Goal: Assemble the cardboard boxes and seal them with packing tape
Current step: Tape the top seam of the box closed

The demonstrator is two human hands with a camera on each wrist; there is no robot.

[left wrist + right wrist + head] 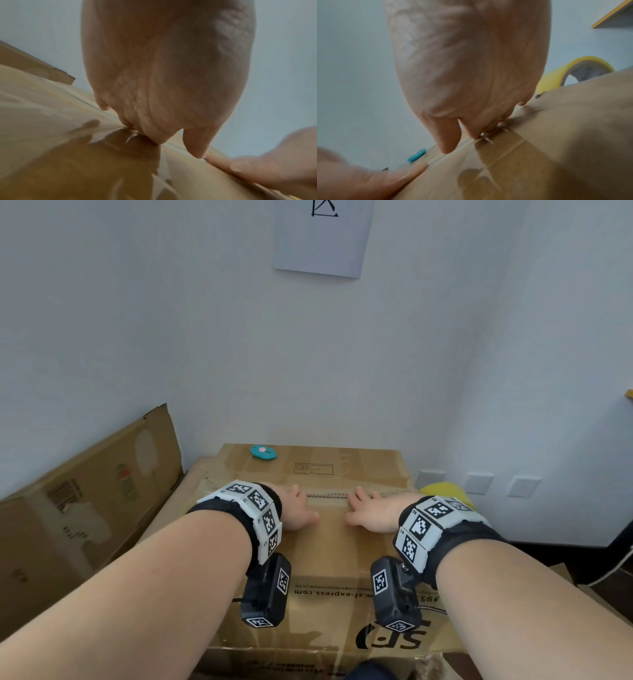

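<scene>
A large brown cardboard box [329, 563] with printed lettering on its near flap fills the middle of the head view. Both hands lie palm down on its top, side by side at the seam where the flaps meet. My left hand [296, 510] presses the near flap with straight fingers reaching the seam. My right hand [368, 510] does the same a little to the right. In the wrist views the left hand's fingertips [157, 139] and the right hand's fingertips [477, 135] touch the flap edge. A yellow tape roll [445, 491] [573, 73] sits at the box's right edge.
A small teal cutter [263, 452] [417, 155] lies on the far flap near the wall. Flattened cardboard [78, 508] leans at the left. A white wall stands close behind, with wall sockets [479, 482] low at the right and a paper sheet [322, 237] above.
</scene>
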